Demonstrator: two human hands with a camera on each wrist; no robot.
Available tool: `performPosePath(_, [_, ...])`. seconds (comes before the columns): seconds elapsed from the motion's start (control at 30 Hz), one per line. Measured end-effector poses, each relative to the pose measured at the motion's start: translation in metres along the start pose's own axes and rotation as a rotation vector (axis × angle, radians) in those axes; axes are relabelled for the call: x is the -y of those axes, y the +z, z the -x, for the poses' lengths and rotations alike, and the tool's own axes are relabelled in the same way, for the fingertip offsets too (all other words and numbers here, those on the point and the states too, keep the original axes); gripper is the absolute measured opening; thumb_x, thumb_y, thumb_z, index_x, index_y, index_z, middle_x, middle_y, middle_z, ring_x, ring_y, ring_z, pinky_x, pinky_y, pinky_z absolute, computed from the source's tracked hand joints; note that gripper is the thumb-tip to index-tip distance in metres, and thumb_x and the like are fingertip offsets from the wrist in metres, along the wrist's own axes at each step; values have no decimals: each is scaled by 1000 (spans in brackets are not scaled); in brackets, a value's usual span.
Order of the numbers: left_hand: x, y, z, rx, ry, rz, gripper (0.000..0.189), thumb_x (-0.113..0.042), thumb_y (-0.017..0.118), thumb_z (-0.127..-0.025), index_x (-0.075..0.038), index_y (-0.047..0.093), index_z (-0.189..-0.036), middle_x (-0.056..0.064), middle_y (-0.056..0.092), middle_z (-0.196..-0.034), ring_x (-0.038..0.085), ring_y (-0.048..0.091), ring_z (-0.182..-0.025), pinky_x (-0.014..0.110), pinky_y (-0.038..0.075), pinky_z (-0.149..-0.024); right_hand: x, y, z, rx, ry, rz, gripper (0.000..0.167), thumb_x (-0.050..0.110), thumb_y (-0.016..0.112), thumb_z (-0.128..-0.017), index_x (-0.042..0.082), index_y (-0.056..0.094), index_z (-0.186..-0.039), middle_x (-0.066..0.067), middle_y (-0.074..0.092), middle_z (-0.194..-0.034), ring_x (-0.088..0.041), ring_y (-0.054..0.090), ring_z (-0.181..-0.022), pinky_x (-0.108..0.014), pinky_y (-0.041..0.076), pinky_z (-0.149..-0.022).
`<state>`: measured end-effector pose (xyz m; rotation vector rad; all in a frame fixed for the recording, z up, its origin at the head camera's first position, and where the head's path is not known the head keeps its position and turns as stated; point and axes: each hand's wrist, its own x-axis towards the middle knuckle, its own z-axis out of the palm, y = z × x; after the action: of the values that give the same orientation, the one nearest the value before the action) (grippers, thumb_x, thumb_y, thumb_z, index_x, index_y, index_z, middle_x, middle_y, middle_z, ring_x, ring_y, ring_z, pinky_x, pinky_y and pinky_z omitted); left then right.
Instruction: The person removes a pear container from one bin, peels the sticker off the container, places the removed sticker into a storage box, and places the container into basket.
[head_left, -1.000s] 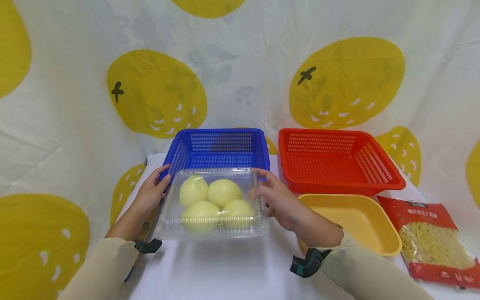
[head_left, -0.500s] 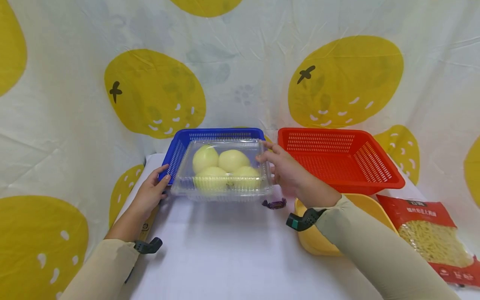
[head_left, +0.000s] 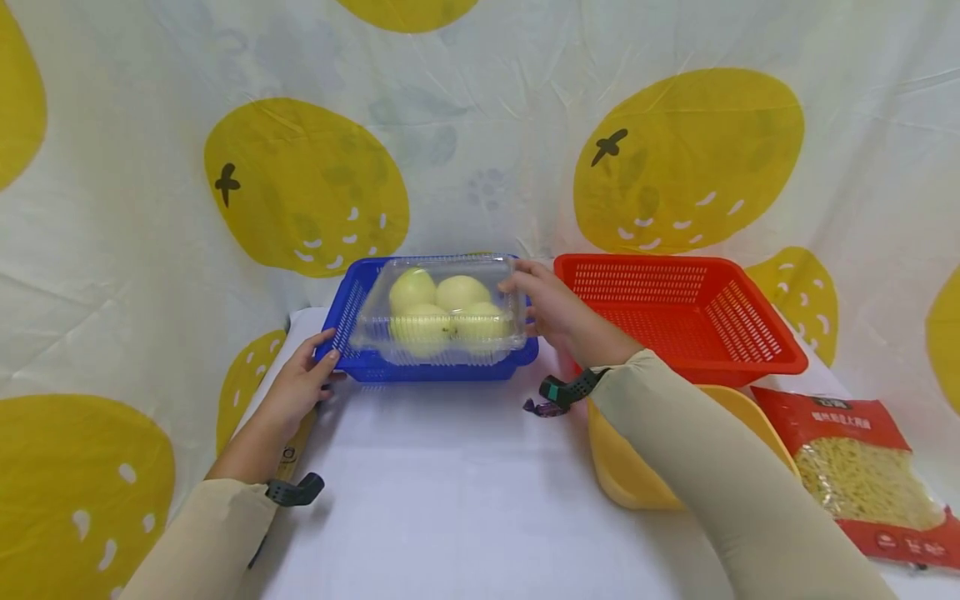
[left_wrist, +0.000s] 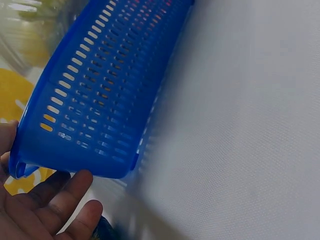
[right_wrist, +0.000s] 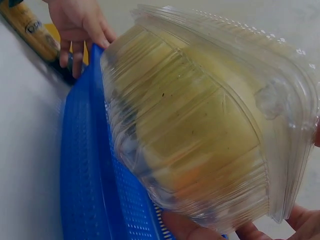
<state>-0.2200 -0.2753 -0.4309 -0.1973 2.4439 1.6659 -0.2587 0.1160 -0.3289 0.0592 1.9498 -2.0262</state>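
Note:
My right hand (head_left: 555, 307) grips the right side of a clear plastic clamshell container (head_left: 366, 333) holding several pale yellow-green round fruits (head_left: 461, 293). The container is tilted over the blue perforated basket (head_left: 435, 372) and covers most of its opening. Seen from the right wrist, fingers curl beneath the container's edge (right_wrist: 282, 165). My left hand (head_left: 302, 385) holds the basket's front left corner. In the left wrist view its thumb lies at the basket's rim (left_wrist: 37, 100) and other fingertips (left_wrist: 82, 182) touch the underside. Whether the container touches the basket's floor is hidden.
A red basket (head_left: 765, 357) stands right of the blue one. In front of it are a yellow tub (head_left: 630, 479), partly under my right sleeve, and a red pasta bag (head_left: 862, 475). A purple-wrapped candy (head_left: 542, 409) lies centrally. A long yellow package (right_wrist: 30, 27) lies beside my left wrist.
My right hand has carried the fruit container forward, away from me, from in front of the blue basket to over it. The purple candy came into view. My left hand has stayed at the basket corner.

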Motion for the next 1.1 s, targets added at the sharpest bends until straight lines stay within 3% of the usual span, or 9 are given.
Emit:
performPosePath(0.33, [0, -2, 2, 0, -17, -6, 63, -40, 46, -116, -31, 20, -173, 20, 45, -164, 40, 55, -141, 49, 50, -107, -10, 10, -29, -43, 13, 12, 78, 28, 67, -98, 20, 29, -167, -11, 36, -166, -52, 40, -145, -67, 43, -114])
performPosePath(0.57, [-2, -2, 6, 6, -28, 3, 63, -41, 46, -116, -34, 19, -173, 20, 45, -163, 40, 55, -140, 49, 49, -106, -20, 19, -44, -99, 21, 14, 78, 29, 70, -97, 19, 34, -165, -12, 41, -163, -50, 50, -137, -62, 54, -103])
performPosePath(0.73, [-3, -2, 4, -2, -26, -14, 62, -40, 45, -116, -36, 19, -172, 20, 45, -163, 41, 55, -140, 50, 49, -107, -20, 24, -45, -97, 31, 63, 80, 32, 70, -99, 20, 30, -167, -12, 40, -163, -44, 52, -134, -60, 57, -100])
performPosePath(1.1, [-5, 0, 0, 11, -23, -38, 62, -41, 45, -116, -35, 19, -172, 20, 42, -165, 40, 55, -139, 52, 49, -108, -39, 33, -68, -138, 2, 117, 81, 31, 72, -99, 20, 32, -168, -10, 33, -170, -41, 41, -149, -70, 52, -102])
